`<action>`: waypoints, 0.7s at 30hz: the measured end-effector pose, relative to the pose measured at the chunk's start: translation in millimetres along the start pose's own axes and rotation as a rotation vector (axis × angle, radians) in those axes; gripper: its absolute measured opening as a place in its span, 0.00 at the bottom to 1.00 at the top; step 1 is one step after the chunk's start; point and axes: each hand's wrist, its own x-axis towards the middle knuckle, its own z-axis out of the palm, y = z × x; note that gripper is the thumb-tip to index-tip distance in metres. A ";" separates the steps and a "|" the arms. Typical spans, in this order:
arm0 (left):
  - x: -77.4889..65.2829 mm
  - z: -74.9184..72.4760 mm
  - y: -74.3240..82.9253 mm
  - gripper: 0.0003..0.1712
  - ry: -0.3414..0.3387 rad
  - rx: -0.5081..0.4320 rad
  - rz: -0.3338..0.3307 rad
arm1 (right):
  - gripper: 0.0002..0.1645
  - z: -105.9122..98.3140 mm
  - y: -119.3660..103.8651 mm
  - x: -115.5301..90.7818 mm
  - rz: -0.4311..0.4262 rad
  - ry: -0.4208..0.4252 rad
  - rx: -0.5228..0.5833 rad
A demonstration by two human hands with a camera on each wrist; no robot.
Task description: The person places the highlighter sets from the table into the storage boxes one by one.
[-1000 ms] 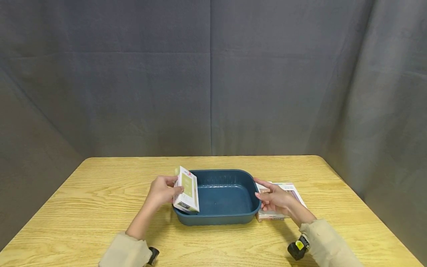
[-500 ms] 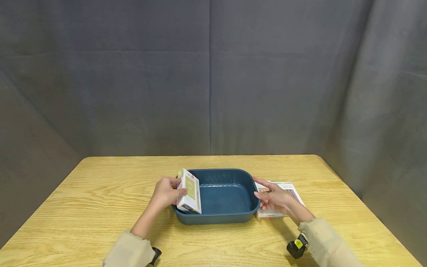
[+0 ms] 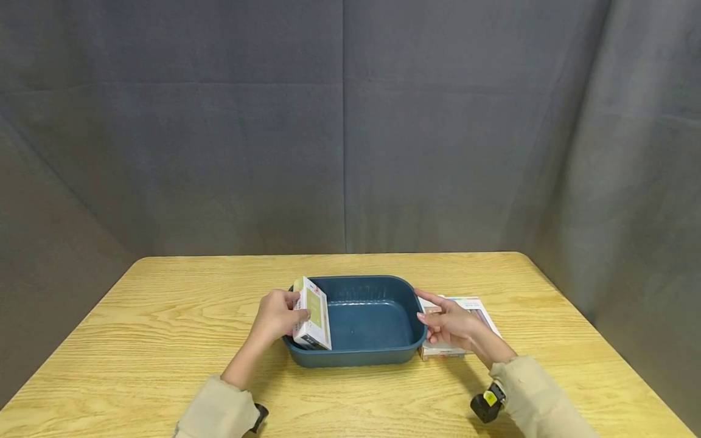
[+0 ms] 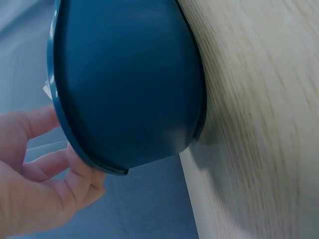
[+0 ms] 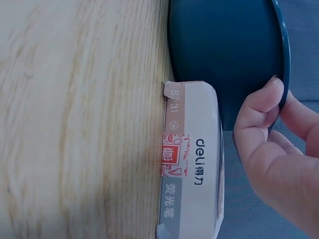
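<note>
Grey cloth [image 3: 241,152] hangs behind a wooden table [image 3: 164,316], where a dark blue tub [image 3: 361,359] sits with its long axis running left to right. Just right of the tub, a white box [image 5: 199,149] lies flat, partly covered by the right hand [image 3: 454,325]; its long axis is hard to tell. That hand pinches the tub's right rim between thumb and fingers, the lower fingers curled beneath. At the tub's left end, the left hand [image 3: 276,316] pinches a green-and-white box [image 3: 316,313], thumb on its printed face. This box leans inside the left wall, its long axis running near to far, the near end angled slightly right, the printed face turned up and right.
</note>
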 end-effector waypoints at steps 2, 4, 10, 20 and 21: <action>0.0 0.5 0.5 0.23 0.002 0.019 0.006 | 0.40 0.0 -0.1 0.1 0.004 0.005 -0.002; -0.3 1.1 1.4 0.22 0.005 0.031 0.008 | 0.40 0.1 -0.3 0.2 0.009 0.008 -0.002; -1.1 3.2 4.0 0.20 -0.003 0.048 0.010 | 0.40 1.1 -0.9 -0.5 0.015 0.011 -0.008; 2.8 6.8 1.8 0.19 -0.009 0.081 0.020 | 0.40 0.8 -0.9 -0.3 0.014 0.016 -0.011; 3.2 7.1 1.7 0.20 -0.008 0.087 0.022 | 0.40 0.9 -0.9 -0.4 0.014 0.016 -0.010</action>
